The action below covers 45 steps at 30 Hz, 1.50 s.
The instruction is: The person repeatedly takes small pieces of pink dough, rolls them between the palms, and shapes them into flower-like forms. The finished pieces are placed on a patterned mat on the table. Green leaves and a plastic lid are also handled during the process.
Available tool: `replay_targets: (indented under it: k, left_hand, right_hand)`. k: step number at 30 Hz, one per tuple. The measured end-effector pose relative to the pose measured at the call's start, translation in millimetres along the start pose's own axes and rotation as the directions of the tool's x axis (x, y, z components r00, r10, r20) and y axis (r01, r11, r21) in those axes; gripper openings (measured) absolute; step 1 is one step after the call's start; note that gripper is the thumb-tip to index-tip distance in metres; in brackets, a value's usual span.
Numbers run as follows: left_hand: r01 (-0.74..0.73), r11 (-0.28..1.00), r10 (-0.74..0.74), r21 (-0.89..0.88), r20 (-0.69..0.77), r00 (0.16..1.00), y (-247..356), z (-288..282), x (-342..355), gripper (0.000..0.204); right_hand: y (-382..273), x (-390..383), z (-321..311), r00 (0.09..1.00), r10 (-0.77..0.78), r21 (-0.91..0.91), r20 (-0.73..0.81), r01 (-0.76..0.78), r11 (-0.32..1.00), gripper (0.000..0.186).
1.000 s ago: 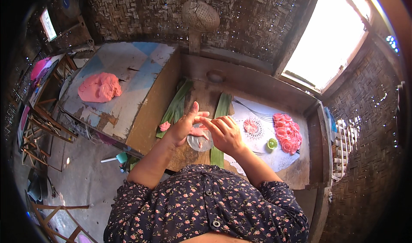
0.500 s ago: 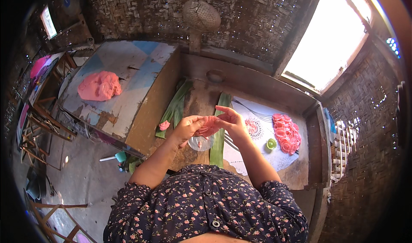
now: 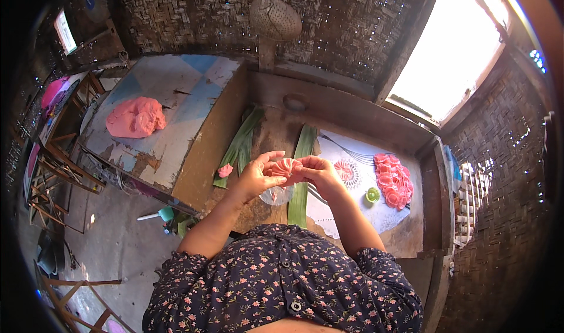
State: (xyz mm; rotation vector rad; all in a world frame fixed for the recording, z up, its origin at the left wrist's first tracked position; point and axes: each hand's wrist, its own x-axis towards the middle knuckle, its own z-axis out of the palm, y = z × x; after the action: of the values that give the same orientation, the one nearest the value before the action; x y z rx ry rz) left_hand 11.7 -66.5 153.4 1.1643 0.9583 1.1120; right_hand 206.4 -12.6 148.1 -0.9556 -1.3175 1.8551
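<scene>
Pink pleated piece (image 3: 285, 168) is pinched between our left grip (image 3: 257, 175) and right grip (image 3: 318, 170). Squeezing harder might totally smush it.

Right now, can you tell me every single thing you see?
Pleated piece: one, pink, held up in the centre
Clear disc: one, see-through, below it
Leaf strips: several, green, either side
Small lump: one, pink, on the left leaves
Patterned sheet: one, mostly white, right
Heap of rounds: one, pink, on the sheet
Small round thing: one, green, beside the heap
Big lump: one, pink, on the worn tabletop
Strainer-like thing: one, brownish, back wall
Big window: one, bright white, upper right
Wooden frames: several, brown, far left
Floral shirt: one, dark, bottom
Left hand: one, bare, on the piece
Right hand: one, bare, likewise
</scene>
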Motion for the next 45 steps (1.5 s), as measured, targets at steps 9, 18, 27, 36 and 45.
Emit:
replay_targets:
  k: [9,18,27,36,45]
  left_hand:
    - [0.078,0.967,-0.096,-0.242,-0.062,0.993,-5.9,-2.3,2.8,0.056]
    - [0.132,0.920,-0.163,-0.370,-0.054,0.985,-9.4,-6.1,3.2,0.040]
    - [0.221,0.863,-0.261,-0.455,-0.026,0.965,-13.2,-6.0,5.6,0.037]
    - [0.207,0.835,-0.229,-0.511,0.020,0.973,-16.4,-10.3,6.4,0.044]
    - [0.053,0.911,-0.084,-0.409,-0.058,0.995,-25.2,2.6,8.0,0.049]
  right_hand:
    - [2.5,-1.3,5.0,0.998,0.068,0.350,-0.004,-0.062,0.935,0.012]
    - [14.4,-1.7,5.7,0.999,-0.017,0.217,-0.037,0.024,0.976,0.014]
    - [13.3,-2.5,12.5,0.956,-0.281,-0.400,-0.079,0.228,0.887,0.015]
    - [9.2,-5.1,12.9,0.986,-0.152,-0.134,-0.074,0.141,0.981,0.016]
    - [21.3,-4.7,8.9,0.996,-0.027,0.372,0.079,-0.004,0.928,0.017]
